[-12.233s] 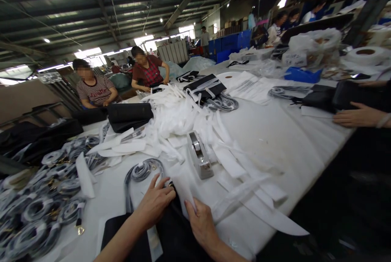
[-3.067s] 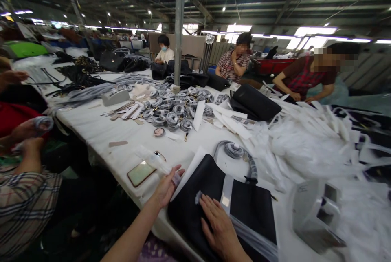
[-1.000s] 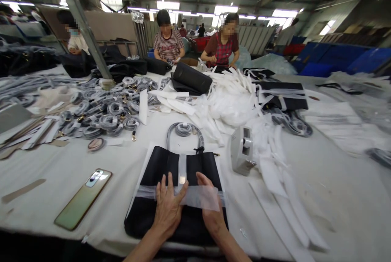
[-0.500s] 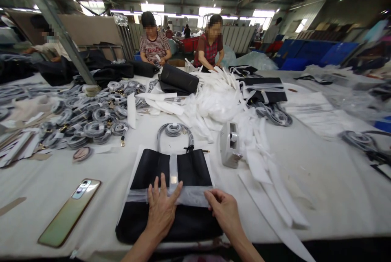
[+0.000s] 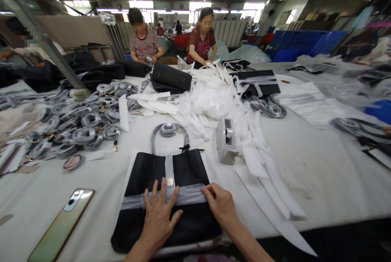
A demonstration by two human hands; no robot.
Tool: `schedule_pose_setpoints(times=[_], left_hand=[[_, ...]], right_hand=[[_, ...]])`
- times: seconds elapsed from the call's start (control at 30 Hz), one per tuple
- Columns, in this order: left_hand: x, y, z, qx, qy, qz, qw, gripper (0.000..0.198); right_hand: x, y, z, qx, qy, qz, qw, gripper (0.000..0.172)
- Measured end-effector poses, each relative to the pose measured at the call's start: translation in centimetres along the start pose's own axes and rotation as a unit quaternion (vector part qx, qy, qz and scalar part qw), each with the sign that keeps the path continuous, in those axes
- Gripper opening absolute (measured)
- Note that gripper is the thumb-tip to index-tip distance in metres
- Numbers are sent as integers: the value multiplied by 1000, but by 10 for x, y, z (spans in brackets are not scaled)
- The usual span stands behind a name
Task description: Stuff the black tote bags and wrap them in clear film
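A black bag (image 5: 186, 168) lies flat on the white table in front of me, its grey wrapped handle (image 5: 168, 131) looped at the far end. A translucent white strip (image 5: 189, 194) runs across the bag, and a narrower one runs lengthwise. My left hand (image 5: 159, 217) lies flat on the bag with fingers spread, pressing the strip. My right hand (image 5: 221, 205) pinches the strip's right end at the bag's edge.
A tape dispenser (image 5: 226, 142) stands right of the bag. A phone (image 5: 59, 227) lies at the near left. Coiled grey straps (image 5: 82, 125) are heaped at the left, white strips (image 5: 214, 103) beyond. Two people sit across the table (image 5: 305, 148).
My right hand has slid off the top of the strip to its right end and closed on it. My left hand stays flat on the bag. The view shifted slightly right.
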State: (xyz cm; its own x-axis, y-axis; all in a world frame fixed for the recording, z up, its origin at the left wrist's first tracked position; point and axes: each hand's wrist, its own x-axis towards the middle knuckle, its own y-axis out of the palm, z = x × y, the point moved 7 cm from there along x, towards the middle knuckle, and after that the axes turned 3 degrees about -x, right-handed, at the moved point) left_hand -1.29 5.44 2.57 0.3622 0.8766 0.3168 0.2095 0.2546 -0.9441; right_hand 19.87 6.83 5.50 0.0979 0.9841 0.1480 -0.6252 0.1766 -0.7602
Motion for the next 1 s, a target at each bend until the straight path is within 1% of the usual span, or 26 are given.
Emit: schedule_pose_setpoints(times=[0.13, 0.2, 0.37, 0.47, 0.63, 0.77, 0.87, 0.93, 1.0], left_hand=[[-1, -3, -14, 24, 117, 15, 993, 65], [1, -4, -21, 31, 161, 17, 986, 63], [10, -2, -42, 31, 208, 19, 978, 61], [15, 2, -60, 18, 213, 25, 977, 60], [18, 6, -79, 4, 185, 18, 983, 61], [16, 6, -84, 3, 178, 11, 984, 62], [17, 5, -84, -1, 179, 7, 984, 61], [17, 4, -84, -4, 178, 3, 984, 60], [18, 4, -84, -8, 176, 0, 984, 60]], right_hand=[[0, 1, -6, 31, 32, 22, 999, 25], [1, 2, -7, 37, 39, 26, 998, 24], [2, 4, -8, 59, 48, 29, 997, 23], [2, 4, -10, 74, 53, 29, 995, 21], [0, 2, -13, 96, 68, 13, 993, 13], [1, 1, -16, 105, 71, -10, 992, 16], [0, -3, -23, 112, 77, -28, 990, 22], [-2, -10, -31, 104, 90, -45, 989, 27], [-5, -24, -39, 82, 104, -73, 989, 33]])
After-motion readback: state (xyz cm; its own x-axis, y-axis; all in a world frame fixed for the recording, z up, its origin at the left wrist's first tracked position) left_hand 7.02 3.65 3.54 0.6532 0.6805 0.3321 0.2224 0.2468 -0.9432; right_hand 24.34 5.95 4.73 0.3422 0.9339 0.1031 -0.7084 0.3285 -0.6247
